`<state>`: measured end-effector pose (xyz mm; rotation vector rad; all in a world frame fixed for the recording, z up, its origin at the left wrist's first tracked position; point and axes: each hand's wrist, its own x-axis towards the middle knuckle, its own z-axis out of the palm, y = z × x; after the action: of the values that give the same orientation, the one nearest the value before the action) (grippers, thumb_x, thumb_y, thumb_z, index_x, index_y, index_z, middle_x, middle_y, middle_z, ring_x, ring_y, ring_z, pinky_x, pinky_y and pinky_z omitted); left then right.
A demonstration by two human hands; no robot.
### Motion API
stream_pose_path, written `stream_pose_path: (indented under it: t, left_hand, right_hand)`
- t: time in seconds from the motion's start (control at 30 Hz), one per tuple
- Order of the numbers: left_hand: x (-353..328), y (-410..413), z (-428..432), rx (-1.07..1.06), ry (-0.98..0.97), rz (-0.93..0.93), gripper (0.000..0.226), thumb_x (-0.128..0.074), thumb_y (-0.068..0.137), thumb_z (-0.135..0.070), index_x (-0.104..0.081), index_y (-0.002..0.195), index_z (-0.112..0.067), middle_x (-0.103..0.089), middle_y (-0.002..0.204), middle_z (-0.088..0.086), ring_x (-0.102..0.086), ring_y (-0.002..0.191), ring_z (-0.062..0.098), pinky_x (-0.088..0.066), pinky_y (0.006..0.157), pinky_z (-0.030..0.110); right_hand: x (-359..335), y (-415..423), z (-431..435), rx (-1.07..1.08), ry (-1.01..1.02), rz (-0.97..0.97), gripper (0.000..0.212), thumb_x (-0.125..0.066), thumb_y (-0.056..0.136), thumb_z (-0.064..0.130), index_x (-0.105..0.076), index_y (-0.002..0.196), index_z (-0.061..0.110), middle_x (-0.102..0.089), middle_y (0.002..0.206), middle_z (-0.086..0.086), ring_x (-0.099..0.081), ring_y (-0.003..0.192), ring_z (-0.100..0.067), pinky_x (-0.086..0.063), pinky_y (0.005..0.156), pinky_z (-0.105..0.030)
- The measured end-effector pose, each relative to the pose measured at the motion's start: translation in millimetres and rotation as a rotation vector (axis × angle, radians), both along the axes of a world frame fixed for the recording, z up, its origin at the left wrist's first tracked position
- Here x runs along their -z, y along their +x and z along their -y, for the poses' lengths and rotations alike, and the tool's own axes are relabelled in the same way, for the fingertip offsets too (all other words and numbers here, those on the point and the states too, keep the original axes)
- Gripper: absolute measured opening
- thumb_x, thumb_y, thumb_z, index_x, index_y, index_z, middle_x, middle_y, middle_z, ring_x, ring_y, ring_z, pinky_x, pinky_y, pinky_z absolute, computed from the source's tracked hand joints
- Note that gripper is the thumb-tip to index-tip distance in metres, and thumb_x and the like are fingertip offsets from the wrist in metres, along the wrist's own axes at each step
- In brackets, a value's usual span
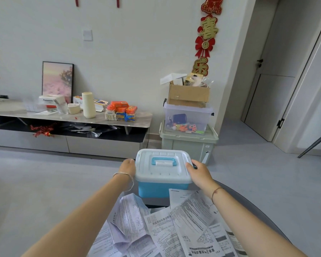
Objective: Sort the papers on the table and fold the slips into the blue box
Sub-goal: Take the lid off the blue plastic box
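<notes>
A person's two bare arms reach forward, nearly straight, over a dark round table (248,200) to a blue plastic box with a white lid (160,189) standing at its far edge. The left hand (127,166), a silver bangle (123,174) on its wrist, lies knuckles-up against the lid's left side; whether its fingers curl round the rim cannot be told. The right hand (198,173), a thin cord bracelet (216,191) on its wrist, grips the lid's right edge, thumb on top and fingers wrapped over the side. The lid is on, its blue carrying handle (163,161) lying flat. Creased white printed sheets (174,229) overlap in a loose heap on the table just in front of the box, between the forearms.
</notes>
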<state>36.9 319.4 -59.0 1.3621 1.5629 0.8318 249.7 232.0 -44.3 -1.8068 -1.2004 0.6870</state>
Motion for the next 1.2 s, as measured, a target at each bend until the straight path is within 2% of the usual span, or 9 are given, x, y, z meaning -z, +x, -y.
stream_pose_path:
  t: [0.03, 0.07, 0.27, 0.43, 0.7, 0.8, 0.9, 1.07, 1.2]
  left_hand:
    - [-0.9, 1.8, 2.4, -0.016, 0.049, 0.036, 0.032, -0.031, 0.101, -0.015, -0.055, 0.098, 0.005, -0.053, 0.097, 0.025, -0.053, 0.084, 0.033, -0.029, 0.094, 0.032]
    - [-5.6, 2.8, 7.8, -0.006, 0.101, 0.055, 0.033, -0.031, 0.102, -0.020, -0.056, 0.103, 0.001, -0.056, 0.092, 0.019, -0.055, 0.083, 0.028, -0.045, 0.064, 0.020]
    - [-16.6, 1.7, 16.8, 0.134, 0.134, 0.051, 0.036, -0.027, 0.103, -0.032, -0.057, 0.101, -0.013, -0.061, 0.091, 0.006, -0.055, 0.077, 0.016, -0.044, 0.064, 0.024]
    - [-20.4, -1.2, 25.0, 0.147, 0.165, 0.014, 0.029, -0.041, 0.101, -0.024, -0.052, 0.124, -0.011, -0.060, 0.113, 0.007, -0.056, 0.088, 0.017, -0.049, 0.069, 0.023]
    - [-18.0, -4.6, 30.2, 0.154, 0.170, -0.068, 0.036, -0.050, 0.098, -0.020, -0.046, 0.132, -0.009, -0.057, 0.124, 0.011, -0.053, 0.097, 0.021, -0.048, 0.087, 0.033]
    - [-13.4, -5.1, 27.8, 0.183, 0.143, -0.050, 0.039, -0.051, 0.097, -0.021, -0.042, 0.134, -0.010, -0.055, 0.127, 0.011, -0.053, 0.100, 0.021, -0.048, 0.090, 0.035]
    - [-12.7, -5.5, 27.9, 0.243, 0.103, -0.021, 0.050, -0.053, 0.094, -0.039, -0.043, 0.134, -0.010, -0.059, 0.123, 0.008, -0.059, 0.098, 0.019, -0.052, 0.086, 0.030]
    - [-6.4, -16.1, 39.3, 0.413, 0.094, 0.038, 0.047, -0.058, 0.090, -0.042, -0.037, 0.128, -0.022, -0.055, 0.107, -0.006, -0.056, 0.087, 0.002, -0.048, 0.061, 0.009]
    - [6.5, -26.5, 39.6, 0.518, 0.247, 0.010, 0.079, -0.080, 0.073, -0.032, -0.031, 0.135, -0.025, -0.052, 0.121, -0.012, -0.054, 0.108, 0.003, -0.046, 0.073, 0.005]
  right_hand:
    - [-0.7, 0.0, 0.5, 0.012, -0.006, -0.014, 0.024, -0.042, 0.100, 0.024, -0.059, 0.114, 0.014, -0.059, 0.099, -0.002, -0.053, 0.079, -0.012, -0.040, 0.058, -0.017]
    - [-1.3, -0.1, -0.2, 0.026, -0.013, -0.042, 0.024, -0.043, 0.099, 0.025, -0.060, 0.110, 0.011, -0.059, 0.096, -0.003, -0.051, 0.076, -0.013, -0.039, 0.059, -0.018]
    - [-9.1, -2.4, 3.1, 0.104, -0.008, -0.215, 0.043, -0.048, 0.098, 0.026, -0.052, 0.121, -0.010, -0.061, 0.117, -0.025, -0.057, 0.108, -0.040, -0.044, 0.096, -0.042]
    - [-13.7, 0.8, 8.1, 0.034, -0.003, -0.198, 0.018, -0.050, 0.097, 0.022, -0.065, 0.098, 0.012, -0.064, 0.095, -0.006, -0.055, 0.076, -0.016, -0.043, 0.061, -0.021]
    - [-20.4, -1.4, 15.7, -0.045, -0.067, -0.257, 0.023, -0.047, 0.099, 0.028, -0.053, 0.121, 0.025, -0.055, 0.106, 0.002, -0.052, 0.089, -0.014, -0.038, 0.061, -0.016]
    - [-16.3, -2.3, 13.0, -0.087, -0.132, 0.114, 0.042, -0.052, 0.094, 0.042, -0.050, 0.129, 0.019, -0.052, 0.120, -0.002, -0.050, 0.112, -0.021, -0.046, 0.087, -0.028]
    - [-11.3, -4.2, 13.4, -0.172, 0.039, 0.569, 0.067, -0.056, 0.085, 0.058, -0.036, 0.142, 0.030, -0.029, 0.149, 0.003, -0.022, 0.140, -0.019, -0.021, 0.116, -0.040]
    - [-14.2, -17.2, 22.0, -0.536, 0.096, 0.744, 0.057, -0.062, 0.083, 0.057, -0.051, 0.134, 0.037, -0.036, 0.149, 0.015, -0.026, 0.139, -0.006, -0.021, 0.113, -0.028]
    - [-13.5, -18.5, 21.8, -0.613, 0.150, 1.032, 0.049, -0.048, 0.095, 0.049, -0.049, 0.138, 0.025, -0.046, 0.144, 0.010, -0.039, 0.132, -0.007, -0.029, 0.105, -0.021]
